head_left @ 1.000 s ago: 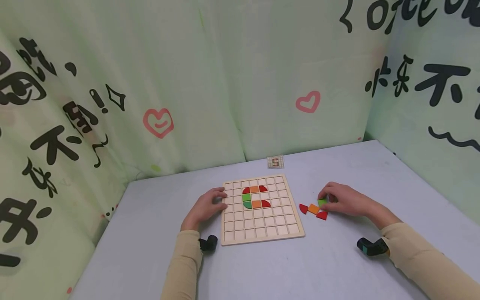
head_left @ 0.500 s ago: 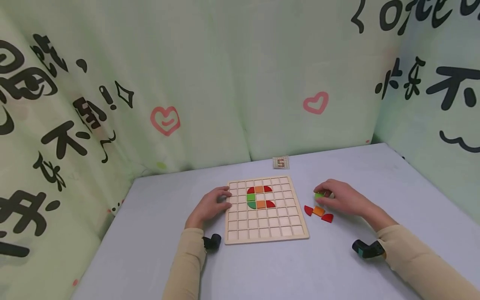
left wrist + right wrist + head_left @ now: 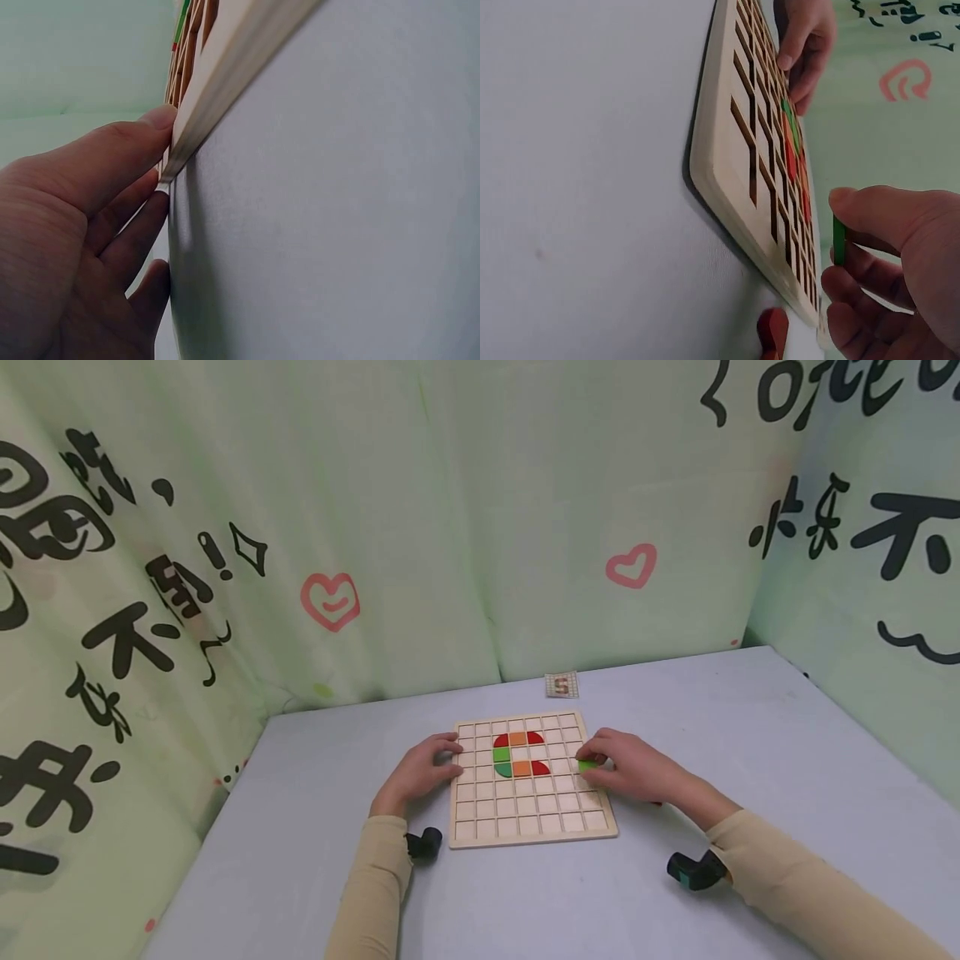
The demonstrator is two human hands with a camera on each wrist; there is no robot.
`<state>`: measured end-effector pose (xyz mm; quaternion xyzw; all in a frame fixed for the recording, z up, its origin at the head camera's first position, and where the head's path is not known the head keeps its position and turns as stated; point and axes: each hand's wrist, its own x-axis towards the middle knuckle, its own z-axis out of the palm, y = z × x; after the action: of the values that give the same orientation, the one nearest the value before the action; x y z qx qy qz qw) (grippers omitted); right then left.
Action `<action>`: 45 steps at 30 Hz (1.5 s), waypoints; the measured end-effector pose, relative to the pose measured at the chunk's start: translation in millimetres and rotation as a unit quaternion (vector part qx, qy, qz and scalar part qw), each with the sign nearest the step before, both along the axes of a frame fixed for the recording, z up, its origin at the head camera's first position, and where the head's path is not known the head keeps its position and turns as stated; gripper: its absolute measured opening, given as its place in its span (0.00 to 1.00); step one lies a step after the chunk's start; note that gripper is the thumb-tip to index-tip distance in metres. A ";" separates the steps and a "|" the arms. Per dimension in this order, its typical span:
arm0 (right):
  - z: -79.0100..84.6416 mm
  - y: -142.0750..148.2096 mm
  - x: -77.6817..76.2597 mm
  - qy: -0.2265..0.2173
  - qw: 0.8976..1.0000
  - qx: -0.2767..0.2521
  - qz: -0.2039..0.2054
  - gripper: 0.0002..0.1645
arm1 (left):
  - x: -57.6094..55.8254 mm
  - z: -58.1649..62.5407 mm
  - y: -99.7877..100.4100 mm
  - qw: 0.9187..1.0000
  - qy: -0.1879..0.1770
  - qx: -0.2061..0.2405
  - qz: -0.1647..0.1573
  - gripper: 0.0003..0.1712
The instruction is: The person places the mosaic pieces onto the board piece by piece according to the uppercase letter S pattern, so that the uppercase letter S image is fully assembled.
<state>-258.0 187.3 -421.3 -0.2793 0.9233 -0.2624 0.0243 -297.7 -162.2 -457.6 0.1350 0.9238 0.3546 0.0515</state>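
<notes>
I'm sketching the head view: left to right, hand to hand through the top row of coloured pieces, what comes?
Left hand, red piece, orange square, second red piece, right hand pinching a green piece.

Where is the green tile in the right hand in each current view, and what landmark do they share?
Head: green tile right of centre, held in the right hand by the board's right edge.
Left wrist: green tile not visible.
Right wrist: green tile right of centre, below mid-height, seen edge-on.
Shared landmark: board.
</notes>
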 end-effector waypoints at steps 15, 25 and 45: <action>-9.6 -48.6 2.0 0.038 0.997 0.011 0.062 0.12 | -0.2 0.9 1.6 1.000 0.002 -0.004 0.003 0.18; -15.9 -60.7 2.1 0.067 0.995 0.033 0.063 0.11 | 1.2 1.8 1.6 1.000 0.001 -0.006 0.002 0.18; -16.6 -58.3 2.5 0.047 0.997 0.025 0.049 0.09 | 2.5 2.0 1.3 1.000 0.002 0.005 0.000 0.18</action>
<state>-255.5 129.0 -437.8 -0.3354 0.9151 -0.2238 0.0004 -295.3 -160.9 -455.5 0.1362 0.9221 0.3589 0.0491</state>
